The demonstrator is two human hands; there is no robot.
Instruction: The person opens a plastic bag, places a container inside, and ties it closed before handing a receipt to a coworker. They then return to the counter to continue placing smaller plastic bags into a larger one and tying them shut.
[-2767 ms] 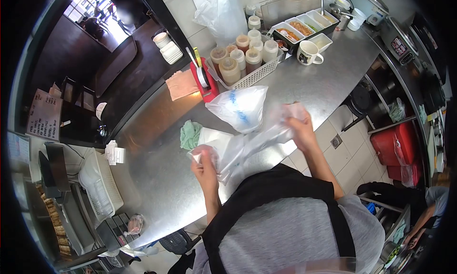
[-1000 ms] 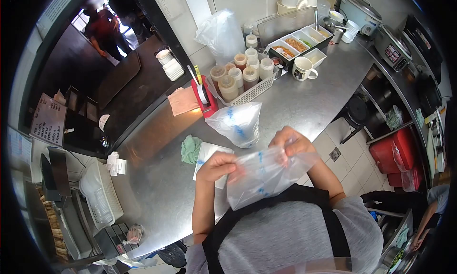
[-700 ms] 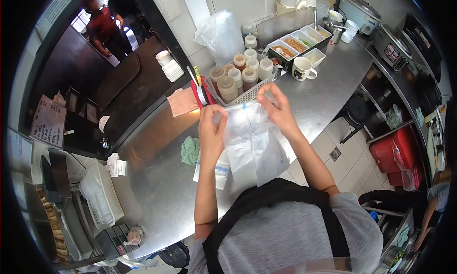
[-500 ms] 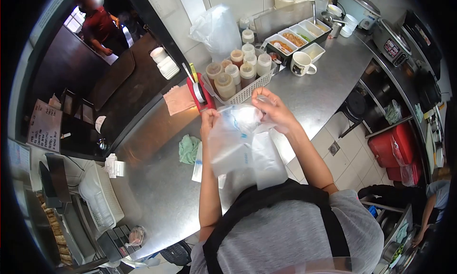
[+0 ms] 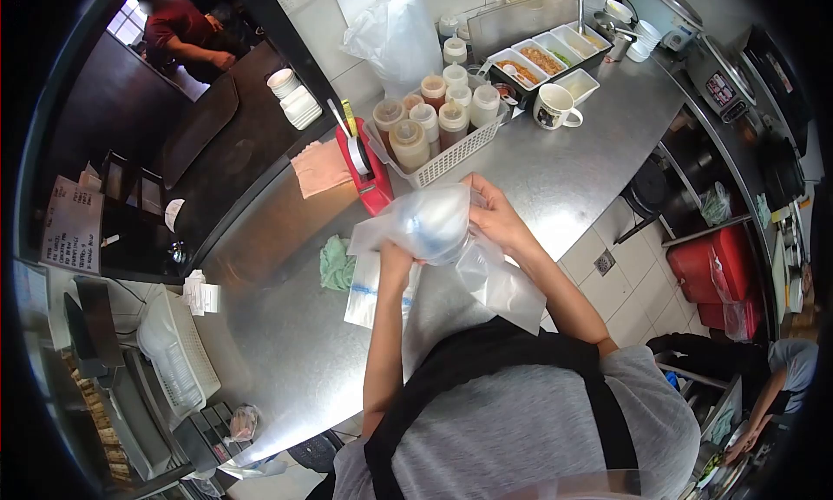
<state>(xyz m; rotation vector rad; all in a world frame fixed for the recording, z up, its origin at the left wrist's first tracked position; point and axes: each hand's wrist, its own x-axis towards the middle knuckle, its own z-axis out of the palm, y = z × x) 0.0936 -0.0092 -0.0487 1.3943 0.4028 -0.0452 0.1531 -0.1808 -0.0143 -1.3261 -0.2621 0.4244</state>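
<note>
A translucent plastic bag (image 5: 425, 226) with blue print is held between my two hands above the counter, its top bunched and its lower part hanging towards my apron. A rounded pale shape bulges in its upper part; whether something is inside I cannot make out. My left hand (image 5: 397, 266) is closed on the bag's left side, fingers partly hidden under the film. On the right side, my right hand (image 5: 496, 215) grips the bag with bent fingers. Below my left hand lies a flat stack of similar bags (image 5: 363, 293), beside a green cloth (image 5: 336, 264).
A red tape dispenser (image 5: 371, 187) stands beyond the bag, near a basket (image 5: 457, 161) of squeeze bottles. A mug (image 5: 554, 108) and topping trays (image 5: 542, 62) are behind. A pink cloth (image 5: 321, 170) lies left. Other people are at upper left and lower right.
My left hand has moved down and the bag has swung round, its loose end now pointing right. The rounded bulge shows more clearly. The person beyond the hatch has shifted their arm.
</note>
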